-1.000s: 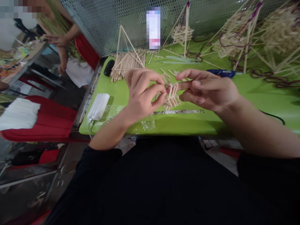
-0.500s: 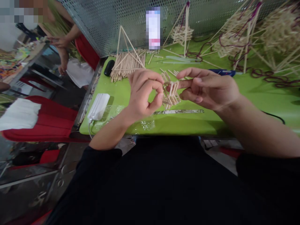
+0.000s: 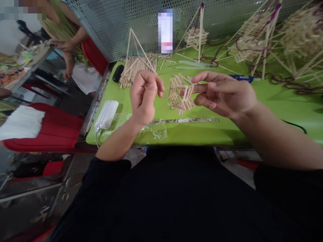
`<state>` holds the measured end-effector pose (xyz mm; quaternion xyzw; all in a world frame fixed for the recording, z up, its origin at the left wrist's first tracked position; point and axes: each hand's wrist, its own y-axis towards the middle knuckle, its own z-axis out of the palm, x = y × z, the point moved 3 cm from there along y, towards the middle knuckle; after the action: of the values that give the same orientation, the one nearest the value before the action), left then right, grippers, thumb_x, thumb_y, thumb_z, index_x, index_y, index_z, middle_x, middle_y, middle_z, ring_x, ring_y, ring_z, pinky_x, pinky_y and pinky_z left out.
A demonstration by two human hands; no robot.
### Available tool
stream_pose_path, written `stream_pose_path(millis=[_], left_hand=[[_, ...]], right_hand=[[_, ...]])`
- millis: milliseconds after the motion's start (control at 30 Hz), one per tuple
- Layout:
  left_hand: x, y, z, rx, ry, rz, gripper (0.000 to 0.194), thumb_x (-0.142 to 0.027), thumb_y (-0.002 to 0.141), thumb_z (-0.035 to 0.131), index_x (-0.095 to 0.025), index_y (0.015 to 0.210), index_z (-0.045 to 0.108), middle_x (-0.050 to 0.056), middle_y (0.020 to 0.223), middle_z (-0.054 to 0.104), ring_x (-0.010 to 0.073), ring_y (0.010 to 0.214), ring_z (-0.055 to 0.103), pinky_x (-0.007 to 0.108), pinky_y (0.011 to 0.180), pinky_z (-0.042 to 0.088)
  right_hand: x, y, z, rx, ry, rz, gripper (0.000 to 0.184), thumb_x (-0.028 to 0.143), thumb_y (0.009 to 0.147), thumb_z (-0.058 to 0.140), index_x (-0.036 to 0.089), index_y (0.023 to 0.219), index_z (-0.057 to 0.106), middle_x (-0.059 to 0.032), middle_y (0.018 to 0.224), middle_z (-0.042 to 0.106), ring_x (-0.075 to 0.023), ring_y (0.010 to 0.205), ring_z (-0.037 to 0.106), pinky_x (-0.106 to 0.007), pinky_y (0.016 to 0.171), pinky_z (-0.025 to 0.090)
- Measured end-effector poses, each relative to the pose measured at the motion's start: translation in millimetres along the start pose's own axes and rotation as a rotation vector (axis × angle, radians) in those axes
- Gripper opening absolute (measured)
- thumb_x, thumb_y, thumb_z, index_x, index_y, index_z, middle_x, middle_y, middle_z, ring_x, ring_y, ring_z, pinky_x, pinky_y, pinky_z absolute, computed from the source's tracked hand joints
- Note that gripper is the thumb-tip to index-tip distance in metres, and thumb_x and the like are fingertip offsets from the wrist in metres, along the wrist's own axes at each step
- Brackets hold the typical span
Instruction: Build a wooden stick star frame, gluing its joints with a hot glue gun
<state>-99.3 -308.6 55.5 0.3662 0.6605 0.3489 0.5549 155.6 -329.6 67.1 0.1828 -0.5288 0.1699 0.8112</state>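
A small openwork frame of short wooden sticks (image 3: pixel 179 97), stacked in a lattice, is up in front of me over the green table. My right hand (image 3: pixel 225 94) grips its right side, with a finger reaching into the lattice and the other fingers curled or stretched beside it. Just left of the frame and apart from it is my left hand (image 3: pixel 146 97). Its fingers are curled and the thumb lies against them; whether something small is between them is hidden. A bundle of loose sticks (image 3: pixel 136 69) lies behind my left hand, with a triangular stick frame (image 3: pixel 137 40) on it.
Finished stick pieces with purple cord (image 3: pixel 252 43) stand at the back right. A blue-handled tool (image 3: pixel 242 78), a phone (image 3: pixel 166 32), a white power bank (image 3: pixel 107 114), a flat strip (image 3: pixel 186 120) and clear plastic (image 3: pixel 159 132) are around. Another person (image 3: pixel 68 43) sits at left.
My left hand has let go of the stick frame and drawn back to the left, leaving more of the frame showing. My right hand has stayed almost still.
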Motion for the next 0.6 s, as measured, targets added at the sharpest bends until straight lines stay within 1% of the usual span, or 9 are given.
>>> stream_pose_path(millis=[100, 200, 233, 300, 333, 400, 433, 500, 600], left_hand=[[0, 3, -6.5, -0.043, -0.055, -0.082, 0.041, -0.071, 0.121, 0.051, -0.033, 0.108, 0.053, -0.001, 0.093, 0.071, 0.0144, 0.07, 0.065, 0.037, 0.06, 0.054], [-1, 6, -12.0, -0.01, 0.006, -0.216, 0.05, -0.082, 0.119, 0.042, -0.034, 0.113, 0.055, 0.0, 0.103, 0.08, 0.0175, 0.075, 0.074, 0.039, 0.063, 0.06], [-2, 6, -13.0, 0.011, 0.008, -0.253, 0.053, -0.084, 0.118, 0.041, -0.034, 0.114, 0.055, 0.0, 0.102, 0.081, 0.0176, 0.074, 0.075, 0.038, 0.062, 0.06], [-1, 6, -13.2, 0.037, -0.076, -0.308, 0.047, -0.079, 0.12, 0.046, -0.033, 0.111, 0.054, -0.002, 0.092, 0.079, 0.0163, 0.067, 0.072, 0.034, 0.056, 0.058], [0, 5, -12.5, 0.039, -0.143, -0.312, 0.041, -0.072, 0.121, 0.052, -0.033, 0.11, 0.054, -0.004, 0.086, 0.077, 0.0151, 0.062, 0.07, 0.032, 0.053, 0.055], [0, 3, -9.2, 0.052, -0.221, -0.263, 0.031, -0.06, 0.12, 0.063, -0.033, 0.106, 0.057, -0.006, 0.077, 0.071, 0.0127, 0.056, 0.064, 0.028, 0.048, 0.05], [-1, 2, -6.7, 0.072, -0.199, -0.224, 0.031, -0.06, 0.119, 0.065, -0.032, 0.105, 0.06, -0.006, 0.075, 0.069, 0.0118, 0.055, 0.063, 0.027, 0.047, 0.049], [-4, 0, -1.1, 0.131, -0.067, -0.159, 0.037, -0.065, 0.117, 0.068, -0.031, 0.103, 0.066, -0.005, 0.076, 0.069, 0.0105, 0.055, 0.062, 0.027, 0.049, 0.05], [-11, -3, 4.9, 0.188, 0.067, -0.156, 0.039, -0.065, 0.116, 0.071, -0.028, 0.103, 0.076, -0.002, 0.078, 0.073, 0.0099, 0.059, 0.065, 0.027, 0.052, 0.052]], right_hand=[[-1, 2, -1, -0.01, -0.016, 0.003, 0.028, 0.032, 0.091, 0.096, 0.022, 0.117, 0.088, -0.0129, 0.12, 0.083, -0.0276, 0.121, 0.078, -0.03, 0.05, 0.035], [-2, 3, -2, 0.007, -0.03, -0.016, 0.028, 0.034, 0.092, 0.096, 0.023, 0.115, 0.088, -0.0121, 0.12, 0.083, -0.0273, 0.119, 0.078, -0.028, 0.048, 0.037], [-3, 4, -3, 0.012, -0.03, -0.019, 0.027, 0.034, 0.092, 0.096, 0.023, 0.116, 0.088, -0.0118, 0.12, 0.083, -0.0267, 0.118, 0.079, -0.028, 0.049, 0.038], [-3, 3, -3, 0.016, -0.016, -0.022, 0.026, 0.032, 0.093, 0.095, 0.022, 0.117, 0.088, -0.0109, 0.119, 0.083, -0.0238, 0.113, 0.078, -0.027, 0.049, 0.04], [-3, 3, -3, 0.015, -0.006, -0.019, 0.025, 0.031, 0.094, 0.095, 0.022, 0.117, 0.088, -0.0104, 0.119, 0.083, -0.0219, 0.111, 0.078, -0.026, 0.05, 0.04], [-2, 2, -1, 0.007, 0.008, -0.02, 0.026, 0.031, 0.093, 0.096, 0.021, 0.116, 0.089, -0.0094, 0.117, 0.082, -0.0192, 0.108, 0.078, -0.024, 0.051, 0.041], [-2, 1, 0, 0.0, 0.007, -0.024, 0.026, 0.031, 0.093, 0.097, 0.022, 0.116, 0.089, -0.0092, 0.118, 0.082, -0.0191, 0.109, 0.077, -0.024, 0.051, 0.041], [-2, 1, 1, -0.014, -0.008, -0.028, 0.028, 0.032, 0.092, 0.097, 0.023, 0.116, 0.088, -0.0099, 0.119, 0.082, -0.0212, 0.114, 0.078, -0.025, 0.051, 0.041], [-4, 1, 1, 0.001, 0.003, -0.015, 0.031, 0.033, 0.092, 0.096, 0.025, 0.12, 0.085, -0.0106, 0.123, 0.083, -0.0249, 0.123, 0.078, -0.027, 0.051, 0.042]])
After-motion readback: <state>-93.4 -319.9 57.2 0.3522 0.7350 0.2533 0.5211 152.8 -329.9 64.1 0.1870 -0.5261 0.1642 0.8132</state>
